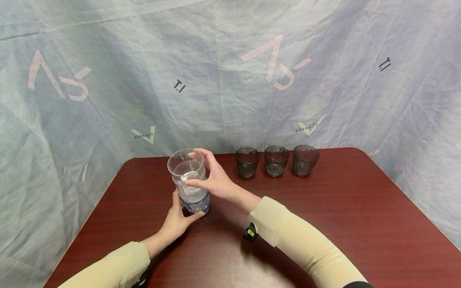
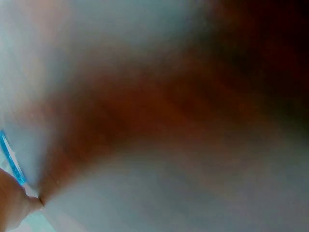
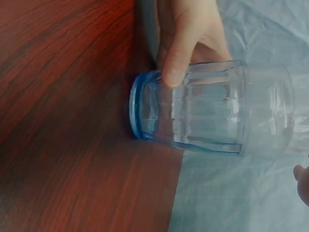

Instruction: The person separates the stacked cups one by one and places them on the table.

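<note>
A clear glass (image 1: 180,185) stands upright in a blue-tinted glass (image 1: 199,206) at the left of the table, its lower end inside the blue one. My left hand (image 1: 174,222) grips the blue glass low down, thumb in front and fingers on the far side. Higher up, my right hand (image 1: 219,182) holds the clear glass around its upper part. The right wrist view shows the blue glass (image 3: 210,108) sideways, with the left thumb on its wall. Most of the left wrist view is blurred; a bit of blue edge (image 2: 12,158) appears at its left.
Behind and to the right, three smoky grey glasses stand in a row: a left one (image 1: 247,164), a middle one (image 1: 275,162) and a right one (image 1: 304,162). The dark red table (image 1: 345,208) ends at a printed cloth backdrop (image 1: 223,80).
</note>
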A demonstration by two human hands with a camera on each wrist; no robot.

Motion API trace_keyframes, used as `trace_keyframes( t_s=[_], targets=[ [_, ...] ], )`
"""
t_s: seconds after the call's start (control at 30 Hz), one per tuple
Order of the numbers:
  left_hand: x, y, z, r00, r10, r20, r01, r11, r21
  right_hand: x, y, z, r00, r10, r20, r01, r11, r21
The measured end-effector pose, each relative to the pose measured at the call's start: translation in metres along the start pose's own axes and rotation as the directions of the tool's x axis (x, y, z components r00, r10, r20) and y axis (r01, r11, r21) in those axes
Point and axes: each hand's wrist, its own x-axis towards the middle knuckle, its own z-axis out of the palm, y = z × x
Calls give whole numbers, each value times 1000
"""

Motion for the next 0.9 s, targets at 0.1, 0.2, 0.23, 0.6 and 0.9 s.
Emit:
trace_keyframes(
  t_s=[0.1,0.2,0.23,0.6,0.9],
  targets=[
    [0,0,1,1000,-1,2,1,1000,6,2,-2,-1,999,-30,-34,32,998,50],
    [0,0,2,1000,-8,2,8,1000,20,4,-7,-4,996,-73,-48,78,992,104],
    [0,-1,2,1000,-11,2,11,1000,26,5,-11,-5,995,-82,-51,87,990,115],
    [0,1,1,1000,-17,-2,17,1000,19,10,-36,-23,985,-104,-139,128,976,174],
    [0,1,1,999,-38,-8,38,999,27,1,-36,-61,966,-123,-228,162,974,160]
  ],
)
